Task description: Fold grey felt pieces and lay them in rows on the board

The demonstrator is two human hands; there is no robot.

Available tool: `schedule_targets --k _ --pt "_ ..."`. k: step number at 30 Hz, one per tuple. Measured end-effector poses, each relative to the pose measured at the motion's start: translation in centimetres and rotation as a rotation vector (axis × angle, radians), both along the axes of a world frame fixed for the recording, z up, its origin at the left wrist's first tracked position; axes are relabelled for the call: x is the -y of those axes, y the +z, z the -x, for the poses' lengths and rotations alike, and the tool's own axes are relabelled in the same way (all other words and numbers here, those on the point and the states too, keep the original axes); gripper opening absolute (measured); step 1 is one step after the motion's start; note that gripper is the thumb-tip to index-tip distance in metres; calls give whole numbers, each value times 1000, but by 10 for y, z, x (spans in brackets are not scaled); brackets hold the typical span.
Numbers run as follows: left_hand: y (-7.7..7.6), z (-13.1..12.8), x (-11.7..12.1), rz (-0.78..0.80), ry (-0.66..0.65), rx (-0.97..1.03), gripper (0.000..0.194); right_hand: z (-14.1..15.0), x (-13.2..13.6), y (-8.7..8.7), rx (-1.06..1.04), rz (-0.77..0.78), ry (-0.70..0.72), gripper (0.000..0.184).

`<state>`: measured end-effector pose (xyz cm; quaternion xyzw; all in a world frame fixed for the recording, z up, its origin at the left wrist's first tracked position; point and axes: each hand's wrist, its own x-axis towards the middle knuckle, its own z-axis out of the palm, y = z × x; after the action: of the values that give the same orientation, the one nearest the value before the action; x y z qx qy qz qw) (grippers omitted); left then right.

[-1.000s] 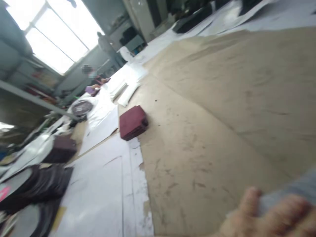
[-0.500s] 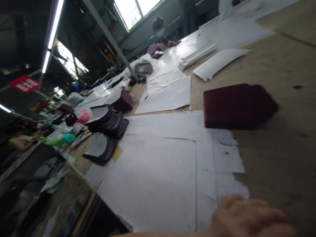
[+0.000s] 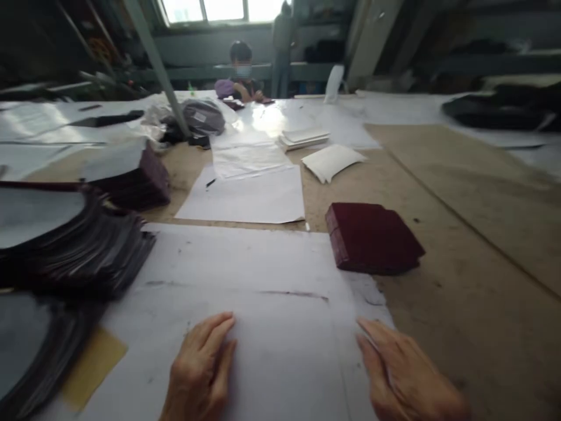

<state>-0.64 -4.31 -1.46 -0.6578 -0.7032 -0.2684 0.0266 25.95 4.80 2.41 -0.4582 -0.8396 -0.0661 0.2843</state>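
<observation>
facing each other palm inward over the white paper (image 3: 280,345), the left hand (image 3: 204,365) and the right hand (image 3: 398,371) stand well apart, with bare paper between them. taking that gap as the middle of the dial, the left hand sits at nine o'clock and the right at three. on the left, the fingers lie close together and slightly bent, the thumb parted from them with nothing visible between; the right is shaped much the same, with a narrow gap between thumb and forefinger. whether either presses on the paper, i cannot tell. the maroon stack (image 3: 372,237) lies flat between one and two o'clock, partly over the paper's edge, near the right hand but not touched by it. around ten o'clock dark curved pieces (image 3: 109,251) are piled, pale face up on top, with a yellow piece (image 3: 94,368) at nine. a second white sheet (image 3: 254,202) lies between eleven and twelve, some loose cream sheets (image 3: 331,162) between twelve and one. farther out, a grey wrapped bundle (image 3: 204,117) rests at eleven, and a masked co-worker (image 3: 243,88) is at the far side of the table, close to twelve.
</observation>
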Motion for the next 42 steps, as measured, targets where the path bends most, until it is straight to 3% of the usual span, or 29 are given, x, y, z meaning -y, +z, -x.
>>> schedule_targets --k 3,6,8,11,16,25,42 --pt "-9 -5 -52 -39 -40 -64 29 16 -21 15 71 -124 -44 22" --pt "-4 -18 -99 67 35 -168 20 25 -44 18 41 -175 -108 23" --pt "-1 -26 -123 129 102 -212 13 23 -61 17 1 -201 -180 25" --pt "3 -34 -144 169 196 -236 18 15 -89 14 -28 -198 -277 28" --pt "5 -40 -152 292 277 -351 23 14 -115 8 78 -127 -271 36" --pt "2 -34 -151 280 266 -328 22 9 -113 0 254 -102 -200 45" --pt "8 -32 -150 280 257 -196 19 1 -123 16 407 -75 -113 33"
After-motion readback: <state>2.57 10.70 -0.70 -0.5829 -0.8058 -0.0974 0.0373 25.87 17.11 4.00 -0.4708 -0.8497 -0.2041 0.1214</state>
